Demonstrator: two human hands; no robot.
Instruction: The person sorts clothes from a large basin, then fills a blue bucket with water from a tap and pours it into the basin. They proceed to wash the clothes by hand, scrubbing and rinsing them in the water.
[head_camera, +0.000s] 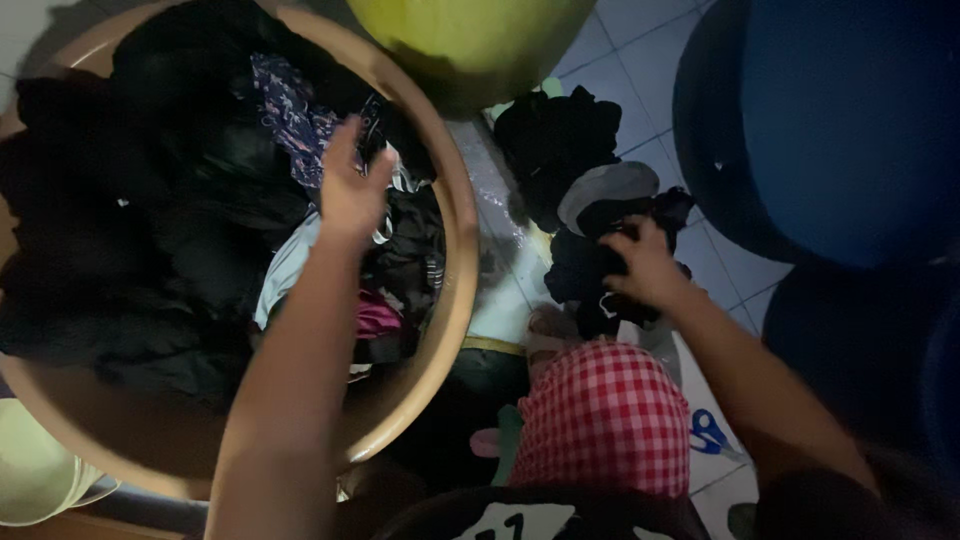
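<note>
Down low at frame centre, red checked cloth (604, 417). Right hand (648, 264), fingers closed on the dark clothes pile (585, 205) on the tiled floor (640, 70). Left hand (350, 190), fingers spread, reaches into the tan basin (455, 215) of dark laundry (150, 220), upper left.

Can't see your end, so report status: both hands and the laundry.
Left hand open, reaching into tan basin of dark clothes. Right hand gripping dark garment on floor pile. Nothing blocking either hand.
</note>
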